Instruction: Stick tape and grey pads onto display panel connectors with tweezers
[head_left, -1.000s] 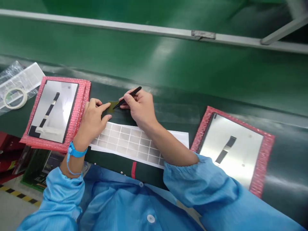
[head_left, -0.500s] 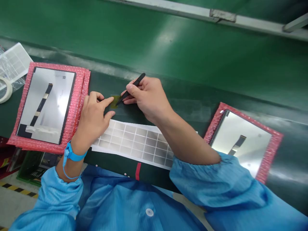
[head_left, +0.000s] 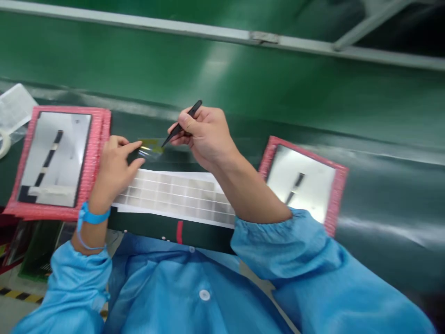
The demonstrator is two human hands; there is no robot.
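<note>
My right hand [head_left: 205,134] is closed round black tweezers [head_left: 181,124], their tip pointing down and left. That tip meets the right end of a small translucent yellow film [head_left: 153,144], which lies on or over a clear, shiny strip. My left hand [head_left: 116,164] rests to the left with thumb and index finger spread apart. Its index fingertip reaches the left edge of the yellow film. Below both hands lies a white sheet of silvery rectangular labels [head_left: 170,192]. Whether the tweezers grip the film is too small to tell.
On the left, a display panel [head_left: 66,157] with a dark flex cable lies on pink bubble wrap [head_left: 95,162]. Another panel [head_left: 314,178] on pink bubble wrap lies right, partly behind my forearm. A tape roll [head_left: 4,143] and a white sheet [head_left: 15,106] sit far left.
The view has shifted, so the panels and label sheet appear further left. The tweezers' tip has moved from the yellow film's middle to its right end, and the clear strip now catches light.
</note>
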